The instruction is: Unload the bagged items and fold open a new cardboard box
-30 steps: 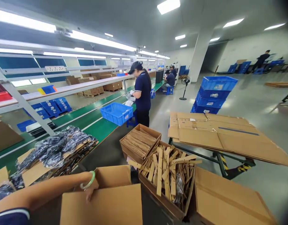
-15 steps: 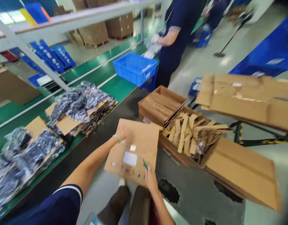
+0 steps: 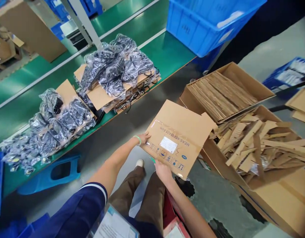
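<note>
Flattened carton (image 3: 178, 137), held in the air above the floor, just in front of the person's knees and clear of the green table's near edge. The left hand (image 3: 143, 138) closes its grip on the carton's left edge, thumb above and fingers beneath; a green bangle (image 3: 137, 140) sits on that wrist. The right hand (image 3: 161, 170) pinches the carton's near bottom edge from below. Judged from this hold, the carton handles best with both grips kept on the edges and the panel held level, since a wide, thin sheet of board will sag or twist if one side is let go.

The carton is plain brown corrugated board, folded flat, its flaps toward the far right. Its upper face carries a white label, a printed line of size marking, a row of small blue handling symbols along the near edge, and a strip of clear tape.

Just beyond, to the right, an open box of loose cardboard strips (image 3: 261, 145) lies jumbled; behind it a second box of stacked cardboard sheets (image 3: 222, 92) is neatly packed. On the green table (image 3: 167, 49), to the left, two piles of black items in clear bags (image 3: 115, 69) rest on cardboard sheets at its near edge. A blue crate (image 3: 199, 23) stands at the table's far right.
</note>
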Available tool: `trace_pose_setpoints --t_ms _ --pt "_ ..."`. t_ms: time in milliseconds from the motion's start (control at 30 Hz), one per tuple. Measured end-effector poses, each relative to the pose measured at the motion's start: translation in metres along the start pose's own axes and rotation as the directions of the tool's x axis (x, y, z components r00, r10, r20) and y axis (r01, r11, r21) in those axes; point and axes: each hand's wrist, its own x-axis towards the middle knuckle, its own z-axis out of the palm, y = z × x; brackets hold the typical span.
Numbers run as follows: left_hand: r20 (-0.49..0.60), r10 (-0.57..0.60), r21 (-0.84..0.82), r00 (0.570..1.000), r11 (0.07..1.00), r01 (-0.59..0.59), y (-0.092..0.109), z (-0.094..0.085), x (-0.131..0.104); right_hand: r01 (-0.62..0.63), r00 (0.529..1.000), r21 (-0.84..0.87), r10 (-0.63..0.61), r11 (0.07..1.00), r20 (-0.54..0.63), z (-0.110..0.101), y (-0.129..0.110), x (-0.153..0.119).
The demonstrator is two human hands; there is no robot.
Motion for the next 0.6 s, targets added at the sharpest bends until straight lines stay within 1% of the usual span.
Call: trace_pose_setpoints --t_ms 33,100,200,267,367,600 --pt "0.009 -0.001 -0.012 1.0 1.0 0.001 -0.003 -0.001 0.001 0.029 1.0 -0.029 -0.029 0.999 0.0 0.001 -0.017 0.01" --pt "0.025 0.003 -0.029 1.0 1.0 -0.003 -0.009 -0.004 0.003 0.049 0.999 -0.048 -0.05 0.998 -0.004 0.003 -0.045 0.031" --pt "0.033 0.018 -0.044 0.999 0.999 -0.017 -0.017 -0.003 0.007 0.065 0.997 -0.078 -0.068 0.995 -0.028 0.002 -0.07 0.058" --pt "0.033 0.026 -0.054 0.999 0.998 -0.025 -0.021 -0.001 0.01 0.06 0.997 -0.096 -0.064 0.994 -0.043 0.0 -0.077 0.07" --pt "0.027 0.029 -0.07 0.999 0.997 -0.027 -0.026 0.004 0.015 0.031 0.998 -0.12 -0.038 0.992 -0.052 -0.002 -0.081 0.078" --pt "0.021 0.043 -0.089 0.999 0.995 -0.041 -0.031 0.01 0.02 -0.016 0.999 -0.159 0.008 0.987 -0.051 -0.002 -0.083 0.074"
